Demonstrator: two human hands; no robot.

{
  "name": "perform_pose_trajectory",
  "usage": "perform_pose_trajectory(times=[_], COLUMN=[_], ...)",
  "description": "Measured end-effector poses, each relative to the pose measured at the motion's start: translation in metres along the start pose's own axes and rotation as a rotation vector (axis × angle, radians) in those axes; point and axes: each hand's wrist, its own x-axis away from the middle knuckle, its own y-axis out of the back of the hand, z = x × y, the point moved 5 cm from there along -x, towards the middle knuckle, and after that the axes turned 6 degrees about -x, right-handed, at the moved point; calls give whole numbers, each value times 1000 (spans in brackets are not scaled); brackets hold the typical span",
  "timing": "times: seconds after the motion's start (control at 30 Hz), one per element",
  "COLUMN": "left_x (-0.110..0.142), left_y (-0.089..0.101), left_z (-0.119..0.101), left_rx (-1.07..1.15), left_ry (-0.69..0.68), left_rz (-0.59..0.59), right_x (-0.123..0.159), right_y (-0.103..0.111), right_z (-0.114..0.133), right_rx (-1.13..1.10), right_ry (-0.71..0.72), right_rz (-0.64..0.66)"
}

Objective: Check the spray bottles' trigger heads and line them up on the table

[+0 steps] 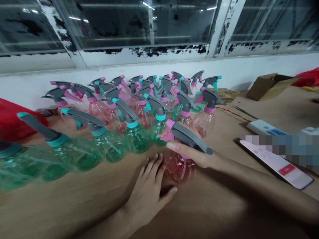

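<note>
Gripping a pink spray bottle (178,171) by its neck, front of the ranks.
My right hand (199,155) closes its fingers just below the trigger head (190,136); my left hand (148,192) lies on the desk (99,205) beside it, fingers slightly spread. Green bottles (136,138) and pink bottles (208,122) appear capped, like the held one (tightness, I cannot tell); I see none uncapped.

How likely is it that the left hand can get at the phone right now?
Probably not directly: the right arm stretches between the left hand and the phone, while the right hand grips a pink bottle.
</note>
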Motion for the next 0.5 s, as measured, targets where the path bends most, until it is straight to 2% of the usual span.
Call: perform_pose_trajectory(times=[0.13,0.3,0.5], left_x=[0,0,0], left_y=[-1,-1,0], left_z=[0,0,0], left_rx=[7,-4,2], left_ry=[-2,-8,3], left_rz=[-8,10,11], right_x=[-2,-5,-3], right_y=[0,1,-4], right_z=[2,6,10], right_rx=[-34,54,-68], right_ry=[6,27,7], right_rz=[2,-1,29])
